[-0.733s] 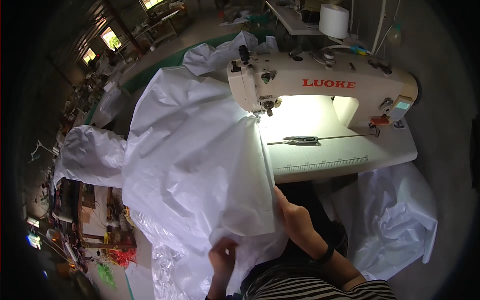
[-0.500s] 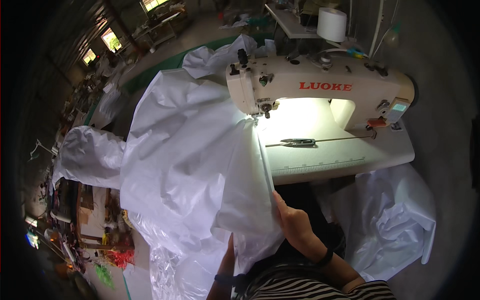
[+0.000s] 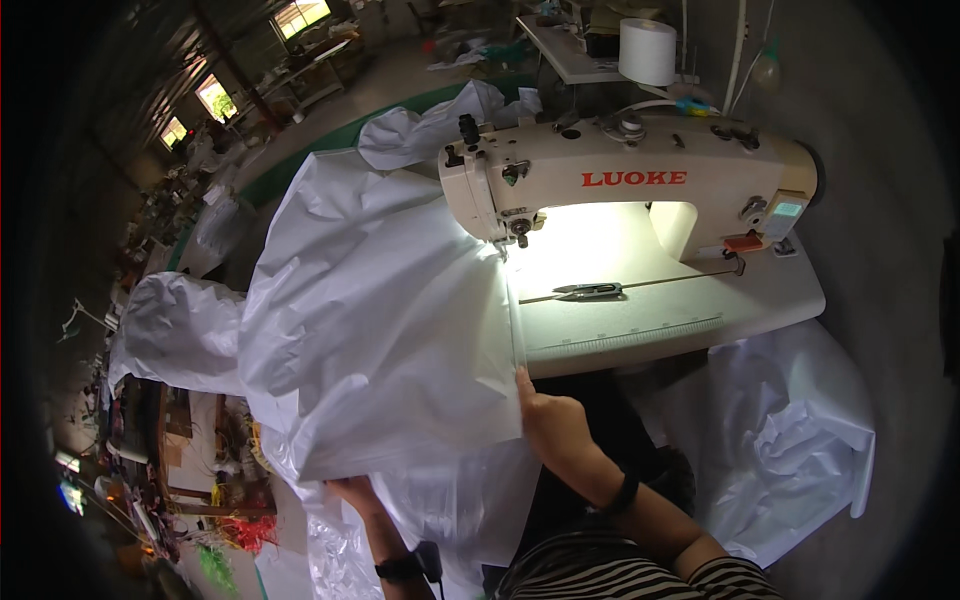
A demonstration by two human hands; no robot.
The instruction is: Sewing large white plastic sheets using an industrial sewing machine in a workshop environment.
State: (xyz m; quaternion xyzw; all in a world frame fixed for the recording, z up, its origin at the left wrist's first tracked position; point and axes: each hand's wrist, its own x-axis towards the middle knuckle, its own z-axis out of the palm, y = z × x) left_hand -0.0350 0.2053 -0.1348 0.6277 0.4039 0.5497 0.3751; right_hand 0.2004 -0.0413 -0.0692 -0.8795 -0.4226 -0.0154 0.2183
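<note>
A large sheet of white plastic-like fabric (image 3: 390, 330) runs from under the needle of a white sewing machine (image 3: 630, 160) toward me, spread in soft creases. My right hand (image 3: 562, 432) is closed on the sheet's right edge, just off the machine bed's front, with the index finger along the edge. My left hand (image 3: 352, 492) grips the sheet's near edge further left; its fingertips are partly hidden by the fabric. The edge between needle and right hand looks straight and taut. Thread snips (image 3: 590, 291) lie on the machine bed.
More white sheeting hangs at the right (image 3: 790, 440) and lies bunched at the left (image 3: 180, 325). A white thread cone (image 3: 647, 52) stands behind the machine. Red and green stringy scraps (image 3: 250, 532) are at the lower left. A side table (image 3: 565, 50) stands at the back.
My left hand has moved left from behind the sheet, spreading its near part out flatter. My right hand has shifted slightly left with the edge, and the view has moved a little.
</note>
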